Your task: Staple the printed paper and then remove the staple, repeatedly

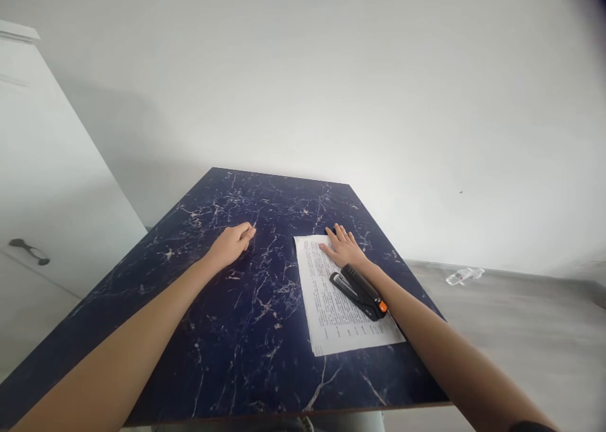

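Note:
A printed white sheet of paper (334,306) lies on the right half of a dark blue marbled table (227,318). A black stapler (360,290) with an orange end rests on the sheet. My right hand (344,247) lies flat, fingers spread, on the paper's far end, just beyond the stapler. My left hand (231,244) rests on the bare table to the left of the sheet, fingers loosely curled, holding nothing that I can see.
A white wall rises behind the table. A white cabinet door with a dark handle (29,251) stands at the left. A plastic bottle (463,275) lies on the grey floor at the right, past the table's edge.

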The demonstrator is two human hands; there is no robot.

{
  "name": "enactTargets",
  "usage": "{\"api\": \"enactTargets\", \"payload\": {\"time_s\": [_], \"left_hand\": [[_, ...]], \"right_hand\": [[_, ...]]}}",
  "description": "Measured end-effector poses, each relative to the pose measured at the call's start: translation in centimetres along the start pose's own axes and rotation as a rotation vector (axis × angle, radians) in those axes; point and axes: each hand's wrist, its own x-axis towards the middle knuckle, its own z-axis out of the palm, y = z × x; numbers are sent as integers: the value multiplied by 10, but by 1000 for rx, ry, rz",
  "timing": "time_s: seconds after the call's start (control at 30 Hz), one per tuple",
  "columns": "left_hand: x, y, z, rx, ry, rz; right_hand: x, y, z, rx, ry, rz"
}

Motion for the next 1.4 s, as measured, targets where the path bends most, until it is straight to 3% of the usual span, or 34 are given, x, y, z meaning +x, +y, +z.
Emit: {"api": "enactTargets", "payload": {"time_s": [0.17,0.33,0.5,0.63,0.73,0.8,0.9,1.07,1.17,1.27,1.4], "left_hand": [[1,-2,-9,-39,326,-21],[-5,3,-27,34,643,-6],[-10,6,-41,225,778,29],[-9,0,-48,367,796,31],[-8,-3,-50,377,797,18],[-8,-2,-50,377,787,15],[-9,1,-50,364,779,11],[-9,2,-48,314,723,36],[-7,1,-43,267,532,104],[-6,2,-35,218,230,167],[-7,7,-25,160,-99,248]], "right_hand": [[28,-65,9,7,12,-31],[58,-164,15,96,0,-151],[80,-260,27,175,12,-290],[87,-298,30,194,-4,-343],[85,-300,29,242,119,-413],[82,-294,28,267,189,-603],[75,-282,28,228,75,-921],[63,-244,28,183,-5,-916],[54,-203,23,191,-15,-881],[46,-161,14,229,-23,-836],[37,-134,2,296,-29,-768]]}}
